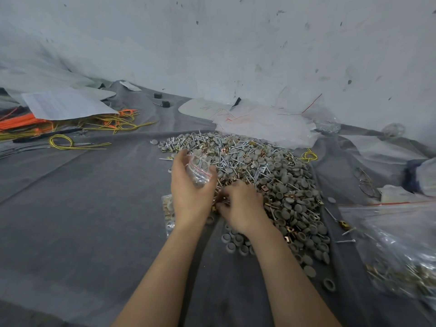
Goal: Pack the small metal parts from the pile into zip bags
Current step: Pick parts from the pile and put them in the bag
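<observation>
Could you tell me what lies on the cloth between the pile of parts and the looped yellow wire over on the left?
In the head view, only bare grey cloth lies between the looped yellow wire and the pile of parts.

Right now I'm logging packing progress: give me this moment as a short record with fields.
left hand: holds small zip bag, parts inside
right hand: fingers down in the pile, picking
pile contents: grey caps, screws, copper-coloured clips
surface: grey cloth
filled bags: one beside the left wrist; large bag at right
</observation>
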Tool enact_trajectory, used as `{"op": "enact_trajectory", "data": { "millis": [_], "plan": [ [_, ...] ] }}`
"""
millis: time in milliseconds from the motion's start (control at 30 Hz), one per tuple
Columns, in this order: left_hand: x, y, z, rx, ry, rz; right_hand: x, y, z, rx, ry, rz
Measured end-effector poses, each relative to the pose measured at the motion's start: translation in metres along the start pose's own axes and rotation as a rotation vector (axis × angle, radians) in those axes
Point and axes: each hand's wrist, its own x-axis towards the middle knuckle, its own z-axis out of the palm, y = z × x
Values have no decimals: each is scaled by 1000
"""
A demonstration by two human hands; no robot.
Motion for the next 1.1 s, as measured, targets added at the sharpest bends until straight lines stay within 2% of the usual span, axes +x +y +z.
{"op": "enact_trajectory", "data": {
  "millis": [133,367,533,633,700,833,900,967,1033,1100],
  "plan": [
    [-1,1,0,1,-5,9,0,-4,3,-92,-32,26],
    [-2,0,1,17,-23,19,-1,-5,7,-94,8,-9],
    [-3,0,2,26,-31,37,3,-4,11,-117,-25,-12],
    [-3,-1,2,42,-46,43,2,-2,10,-89,32,-21],
    [-3,-2,3,61,-61,54,3,-1,7,106,162,-7],
    [-6,-4,6,182,-166,123,6,-2,-10,726,463,127],
    [-9,-7,8,267,-236,180,5,-3,-17,907,542,125],
    [-11,-9,8,318,-284,210,4,-6,-18,972,490,87],
    [-11,-10,8,313,-302,209,4,-8,-16,929,384,47],
    [-10,-8,7,282,-284,188,5,-8,-15,855,395,37]
  ]
}}
